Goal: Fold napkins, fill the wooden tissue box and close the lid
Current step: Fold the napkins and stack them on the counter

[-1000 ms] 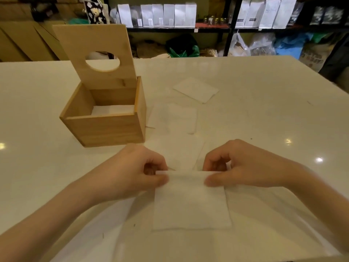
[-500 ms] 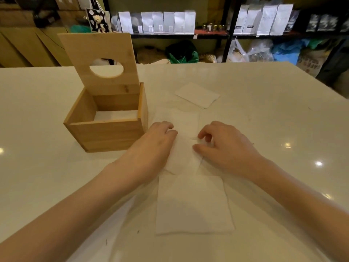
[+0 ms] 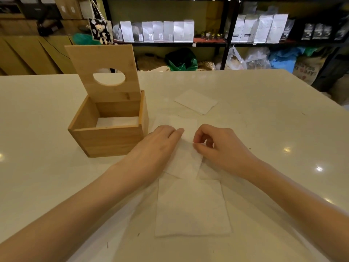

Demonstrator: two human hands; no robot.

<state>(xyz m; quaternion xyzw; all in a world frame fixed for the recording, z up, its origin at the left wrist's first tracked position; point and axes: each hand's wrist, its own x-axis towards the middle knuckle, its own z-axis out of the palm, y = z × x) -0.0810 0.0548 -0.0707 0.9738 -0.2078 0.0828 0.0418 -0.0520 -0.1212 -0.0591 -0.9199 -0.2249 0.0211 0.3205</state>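
The wooden tissue box (image 3: 105, 140) stands left of centre, its lid (image 3: 103, 59) with a round hole raised upright. White napkins (image 3: 117, 121) lie inside it. A folded napkin (image 3: 191, 207) rests flat near me. Just beyond it lies another napkin (image 3: 186, 161). My left hand (image 3: 157, 146) lies flat on this napkin's left part, fingers extended. My right hand (image 3: 217, 148) has curled fingers, with thumb and forefinger pinching its right edge. Two more napkins lie farther out, one (image 3: 186, 123) at my fingertips and one (image 3: 196, 101) beyond.
The white table (image 3: 264, 129) reaches the far edge, where black shelves (image 3: 224, 42) hold white bags. Sacks and plastic bags sit on the floor behind. Cardboard boxes stand at the back left.
Both hands let go of the folded napkin near me and moved forward onto the napkin beyond it. My right fingers have since curled onto its edge.
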